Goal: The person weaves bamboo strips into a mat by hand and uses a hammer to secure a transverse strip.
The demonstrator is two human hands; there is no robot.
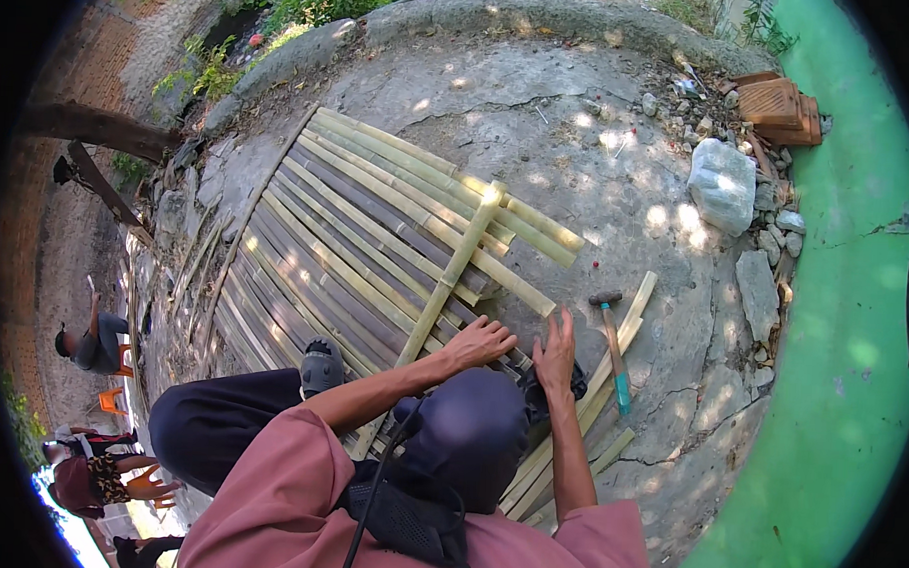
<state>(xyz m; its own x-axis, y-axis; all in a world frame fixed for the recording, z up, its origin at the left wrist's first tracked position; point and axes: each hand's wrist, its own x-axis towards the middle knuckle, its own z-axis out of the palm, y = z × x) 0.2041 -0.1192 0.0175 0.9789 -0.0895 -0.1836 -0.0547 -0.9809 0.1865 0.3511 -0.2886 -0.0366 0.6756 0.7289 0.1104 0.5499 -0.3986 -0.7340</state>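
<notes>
Parallel bamboo slats [348,230], seemingly flat

Left hand [480,343]: back up, fingers bent toward right hand [557,356], near it. Right: fingers extended, forearm [571,453] behind.

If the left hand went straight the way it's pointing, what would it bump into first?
Probably the right hand, just across a small gap. I can't tell the depth, so the left hand might brush the bamboo strips below first.
</notes>
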